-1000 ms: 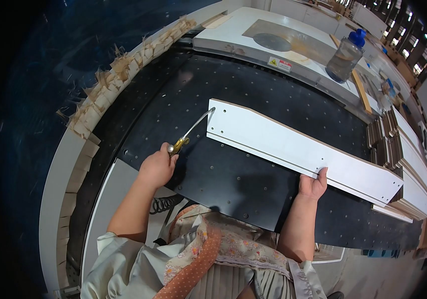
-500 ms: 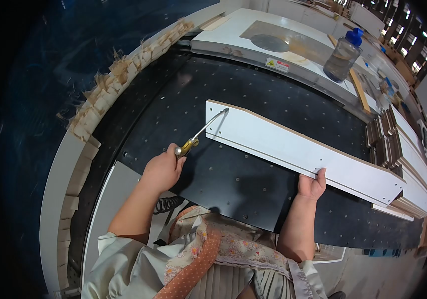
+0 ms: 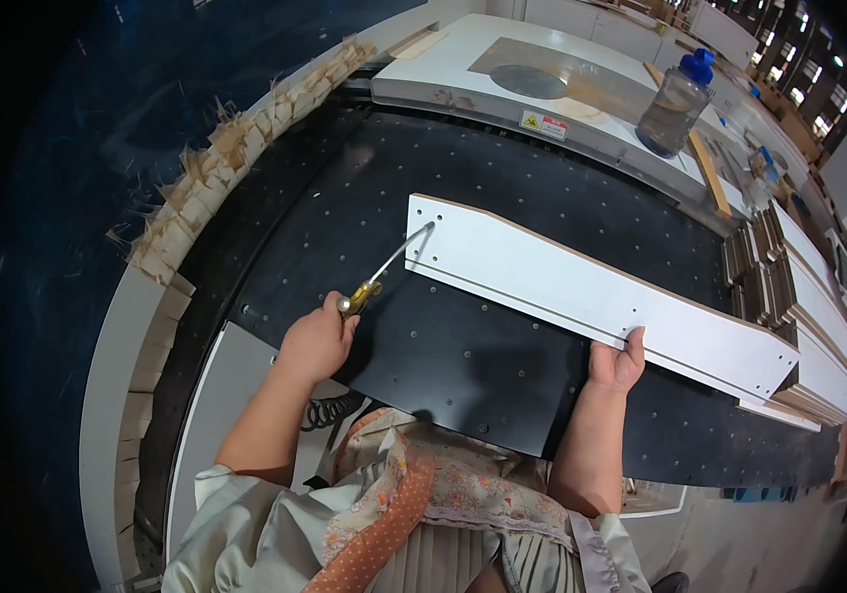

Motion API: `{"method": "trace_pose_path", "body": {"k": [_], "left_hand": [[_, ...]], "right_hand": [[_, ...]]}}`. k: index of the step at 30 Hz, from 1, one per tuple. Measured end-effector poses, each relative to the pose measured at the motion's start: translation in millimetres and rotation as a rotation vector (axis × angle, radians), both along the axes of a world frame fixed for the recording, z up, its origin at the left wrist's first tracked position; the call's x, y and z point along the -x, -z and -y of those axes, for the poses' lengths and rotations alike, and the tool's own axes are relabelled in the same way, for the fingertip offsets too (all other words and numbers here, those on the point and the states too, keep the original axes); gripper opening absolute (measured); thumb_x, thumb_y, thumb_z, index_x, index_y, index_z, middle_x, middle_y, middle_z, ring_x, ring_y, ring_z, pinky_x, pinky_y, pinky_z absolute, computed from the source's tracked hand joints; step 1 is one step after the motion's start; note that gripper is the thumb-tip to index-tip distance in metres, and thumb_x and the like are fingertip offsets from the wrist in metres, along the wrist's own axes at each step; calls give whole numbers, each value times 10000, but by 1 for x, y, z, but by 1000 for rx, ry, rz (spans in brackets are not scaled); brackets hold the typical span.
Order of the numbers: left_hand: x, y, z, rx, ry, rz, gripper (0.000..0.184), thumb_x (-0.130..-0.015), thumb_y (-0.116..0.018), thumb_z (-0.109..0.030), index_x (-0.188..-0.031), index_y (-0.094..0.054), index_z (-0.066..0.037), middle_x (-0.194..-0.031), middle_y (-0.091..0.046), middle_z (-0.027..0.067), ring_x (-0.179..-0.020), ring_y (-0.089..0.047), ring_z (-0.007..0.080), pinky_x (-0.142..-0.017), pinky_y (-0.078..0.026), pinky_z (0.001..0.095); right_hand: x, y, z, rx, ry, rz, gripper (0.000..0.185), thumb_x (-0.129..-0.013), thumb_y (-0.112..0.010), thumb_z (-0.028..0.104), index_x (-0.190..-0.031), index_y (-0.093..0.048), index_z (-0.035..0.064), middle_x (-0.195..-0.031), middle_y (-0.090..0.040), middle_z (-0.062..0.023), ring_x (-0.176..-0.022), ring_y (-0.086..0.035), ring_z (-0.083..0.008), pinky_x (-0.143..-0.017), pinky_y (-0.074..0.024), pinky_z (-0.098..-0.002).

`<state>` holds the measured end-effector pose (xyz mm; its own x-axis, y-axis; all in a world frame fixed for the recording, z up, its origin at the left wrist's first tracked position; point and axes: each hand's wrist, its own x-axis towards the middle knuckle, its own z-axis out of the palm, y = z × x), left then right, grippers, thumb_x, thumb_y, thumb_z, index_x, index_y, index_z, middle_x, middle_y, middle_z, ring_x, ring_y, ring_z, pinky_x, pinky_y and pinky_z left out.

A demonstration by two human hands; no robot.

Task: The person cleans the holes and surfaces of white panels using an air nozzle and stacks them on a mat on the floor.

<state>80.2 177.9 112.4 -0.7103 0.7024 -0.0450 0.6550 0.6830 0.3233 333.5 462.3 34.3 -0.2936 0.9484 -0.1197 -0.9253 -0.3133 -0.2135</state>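
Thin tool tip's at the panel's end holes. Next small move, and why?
I'd probably ease the tool toward the lower holes: its tip appears between the upper and lower pairs, and the right hand holds the white panel's near edge.

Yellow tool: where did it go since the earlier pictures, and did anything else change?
The left hand moved the yellow tool: its tip went from the board's top left corner to the right, then partway back and a little nearer the person. Nothing was grabbed or let go. The right hand still holds the board, and the bottle stayed put.
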Motion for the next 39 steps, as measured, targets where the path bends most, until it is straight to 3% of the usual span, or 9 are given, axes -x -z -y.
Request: {"method": "trace_pose_path", "body": {"k": [13,16,20,27,32,39], "left_hand": [[10,13,6,12,7,28,322,-902,-496,-281,-1062,-434,-8,-751,-611,209,-726,-591,404,-642,-466,475],[7,14,12,12,188,212,277,-899,-520,-254,-1053,-421,-45,-705,-572,194,-684,-563,402,-605,-438,451],[-30,15,0,50,328,240,261,-898,-525,-264,-1003,-409,-55,-648,-564,183,-644,-563,401,-567,-430,467],[-74,9,-35,109,491,239,255,-901,-516,-253,-999,-416,-40,-655,-591,176,-635,-586,391,-572,-456,464],[-49,14,-25,154,299,84,338,-901,-488,-284,-1110,-425,-26,-792,-629,209,-744,-613,397,-655,-482,487],[-10,20,1,185,77,-1,338,-907,-485,-273,-1094,-445,5,-802,-624,226,-775,-599,410,-677,-474,486]], "right_hand": [[2,-10,0,144,69,16,408,-893,-529,98,-1277,-426,7,-1306,-474,-136,-1227,-426,-320,-1050,-322,-520],[3,-12,0,141,84,26,404,-902,-513,116,-1281,-425,7,-1314,-469,-140,-1232,-422,-319,-1057,-311,-513],[4,-5,-4,129,35,-59,403,-915,-485,167,-1286,-431,18,-1325,-466,-137,-1240,-418,-310,-1074,-279,-499],[2,-3,0,95,32,-70,388,-903,-511,136,-1273,-451,40,-1298,-493,-115,-1218,-445,-298,-1049,-338,-474],[3,-6,0,152,24,-116,374,-911,-502,131,-1267,-451,31,-1292,-494,-123,-1215,-447,-290,-1052,-338,-465],[4,-8,0,169,65,-27,398,-893,-536,131,-1267,-448,26,-1294,-488,-115,-1216,-445,-282,-1062,-329,-444]]}}
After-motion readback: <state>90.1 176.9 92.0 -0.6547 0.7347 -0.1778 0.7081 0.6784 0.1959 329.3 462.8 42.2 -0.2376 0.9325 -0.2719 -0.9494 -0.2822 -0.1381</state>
